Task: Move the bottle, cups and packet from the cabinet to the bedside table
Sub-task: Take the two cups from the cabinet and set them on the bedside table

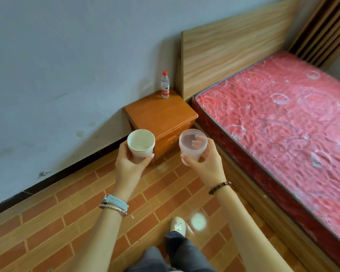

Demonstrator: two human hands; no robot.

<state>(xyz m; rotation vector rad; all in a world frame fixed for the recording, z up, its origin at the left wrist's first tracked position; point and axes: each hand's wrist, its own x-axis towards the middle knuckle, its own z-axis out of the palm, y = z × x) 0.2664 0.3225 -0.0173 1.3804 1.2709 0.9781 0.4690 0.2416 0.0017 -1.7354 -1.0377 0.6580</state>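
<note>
Dark trousers and a pale shoe at 6 o'clock lie nearest my camera; both forearms reach from there toward the middle of my view.

Task objects: the left grip is closed round a white paper cup, thumb on the side facing me and fingers wrapped round the far wall. The cup is upright, and ridges low on its wall suggest several nested together. The right grip is closed round a clear plastic cup, also upright, with fingertips visible through its wall. The two cups are side by side and apart, the white one at 9 o'clock of the clear one. I see both held in the air over the floor, on the near side of the table.

Table: an orange-brown bedside unit at 12 o'clock of the cups. A bottle with a red cap and a red label stands upright at the 12 o'clock corner of its top, close to the wall and the headboard.

Surroundings: a red patterned mattress fills the view from 2 to 4 o'clock, just beside the table. A black skirting runs along the foot of the grey wall from 8 o'clock toward the table. The floor shows a brick-like pattern.

Wrists: a watch on the left, a bead bracelet on the right.
</note>
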